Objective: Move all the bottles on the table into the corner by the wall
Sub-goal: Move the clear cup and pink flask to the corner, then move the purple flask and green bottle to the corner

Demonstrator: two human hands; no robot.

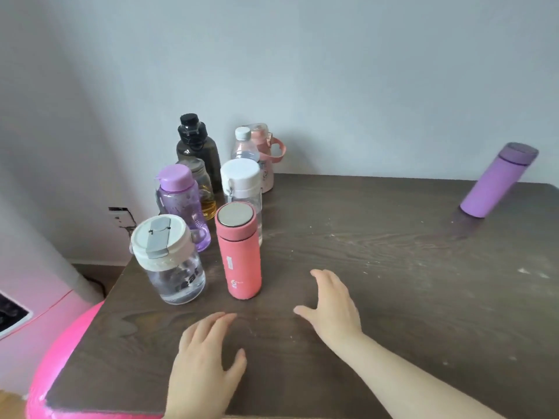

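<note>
Several bottles stand grouped at the table's far left corner by the wall: a black bottle (198, 149), a pink-handled bottle (267, 158), a small clear bottle (243, 146), a jar of yellow liquid (202, 186), a purple-lidded clear bottle (181, 201), a white-lidded clear bottle (242, 189), a clear bottle with a grey flip lid (169, 258) and a coral flask (240, 252). A purple flask (499, 179) stands alone at the far right. My left hand (205, 361) and my right hand (332, 306) hover open over the table, just in front of the coral flask, holding nothing.
The dark wooden table (378, 267) meets a grey wall at the back. A pink round object (60, 358) sits at the table's left front edge. A wall socket (121, 217) shows low on the left wall.
</note>
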